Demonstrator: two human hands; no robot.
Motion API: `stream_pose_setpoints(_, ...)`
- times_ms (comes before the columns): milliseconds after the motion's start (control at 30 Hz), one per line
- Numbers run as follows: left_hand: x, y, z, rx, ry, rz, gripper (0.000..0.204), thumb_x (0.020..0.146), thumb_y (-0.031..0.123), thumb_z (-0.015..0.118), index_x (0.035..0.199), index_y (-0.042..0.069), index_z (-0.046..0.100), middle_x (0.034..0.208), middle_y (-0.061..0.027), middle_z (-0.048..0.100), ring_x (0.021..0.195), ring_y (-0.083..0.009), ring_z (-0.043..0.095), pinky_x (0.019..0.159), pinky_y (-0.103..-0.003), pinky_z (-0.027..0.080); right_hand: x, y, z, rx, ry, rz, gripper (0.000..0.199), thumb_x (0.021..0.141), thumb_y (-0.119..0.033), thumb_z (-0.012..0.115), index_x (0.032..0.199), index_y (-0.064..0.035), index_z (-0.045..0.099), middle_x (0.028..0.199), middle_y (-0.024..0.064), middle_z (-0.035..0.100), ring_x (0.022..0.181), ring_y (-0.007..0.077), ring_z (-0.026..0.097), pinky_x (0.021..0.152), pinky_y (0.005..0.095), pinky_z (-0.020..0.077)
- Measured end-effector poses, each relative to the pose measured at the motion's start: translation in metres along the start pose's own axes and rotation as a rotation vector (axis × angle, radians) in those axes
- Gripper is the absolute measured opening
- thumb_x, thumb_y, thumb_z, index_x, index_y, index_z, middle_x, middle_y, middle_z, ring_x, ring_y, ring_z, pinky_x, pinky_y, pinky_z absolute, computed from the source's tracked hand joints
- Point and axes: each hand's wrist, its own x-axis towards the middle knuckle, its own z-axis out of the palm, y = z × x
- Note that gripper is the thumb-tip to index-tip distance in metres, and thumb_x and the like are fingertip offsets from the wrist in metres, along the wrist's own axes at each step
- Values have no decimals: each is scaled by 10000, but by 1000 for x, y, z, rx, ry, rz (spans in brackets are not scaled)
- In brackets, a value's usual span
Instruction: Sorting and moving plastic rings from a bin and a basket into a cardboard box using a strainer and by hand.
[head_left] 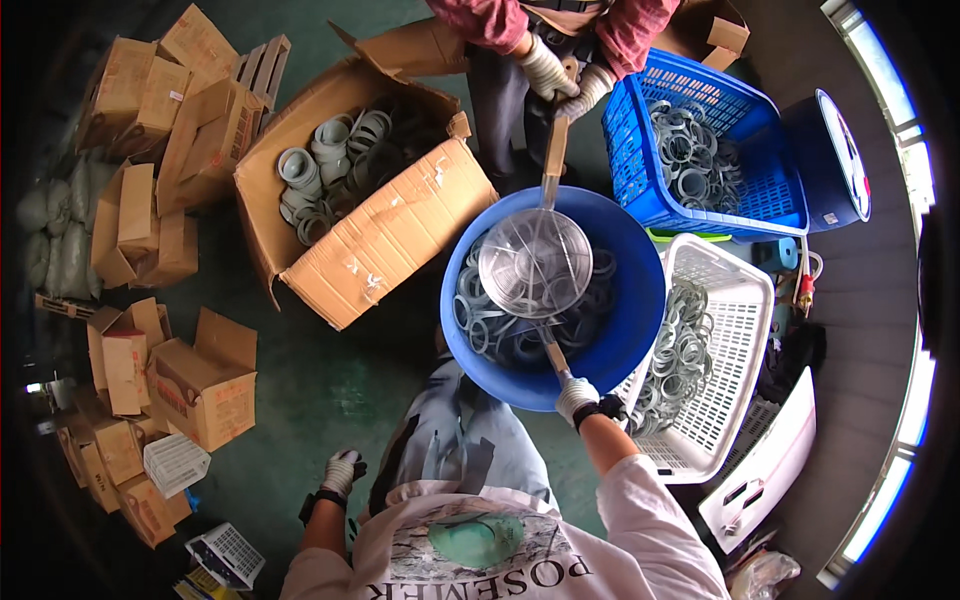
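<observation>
While the gloved right hand [577,397] grips a wooden handle [553,357] reaching into the blue tub [640,300] of grey rings [480,320], the left hand [340,472] hangs loosely curled, holding nothing.

- A dark green, smooth floor [330,400] is seen carrying everything.
- A round blue plastic tub [630,300] is set on it near the middle.
- A large open brown cardboard box [390,240], filled with grey rings, is placed just left of the tub.
- A blue plastic lattice crate [640,150] is set beyond the tub, at its right.
- A white plastic lattice basket [740,330] is placed touching the tub's right side.
- Many small brown cardboard cartons [200,390] are piled along the left.
- A small white lattice basket [175,465] is laid among them.
</observation>
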Motion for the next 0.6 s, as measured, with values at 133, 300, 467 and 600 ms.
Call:
stream_pose_setpoints(133,7,7,17,91,-127,49,347,789,175,618,1097,44,528,896,-106,612,704,-247,628,611,-371,545,9,45,16,335,54,-117,385,851,-170,472,1235,-149,496,1034,181,611,974,327,596,789,376,484)
stream_pose_setpoints(300,29,26,23,33,-135,124,227,821,194,630,1016,89,580,856,-68,591,656,-202,601,572,-363,547,-81,123,-35,279,165,-352,419,765,-33,531,1170,-139,555,851,112,620,714,203,592,646,324,458)
stream_pose_setpoints(467,36,27,38,-44,-209,107,227,815,163,636,1024,94,580,851,-71,590,648,-206,598,573,-367,548,-178,147,-93,392,269,-469,475,734,42,491,1179,-113,557,813,106,639,711,214,611,613,327,470)
stream_pose_setpoints(600,34,13,42,-38,-161,82,182,808,144,637,983,104,603,837,-65,592,667,-227,610,573,-374,546,-175,134,-114,272,195,-419,457,728,46,485,1153,-99,570,800,123,643,684,222,615,605,333,468)
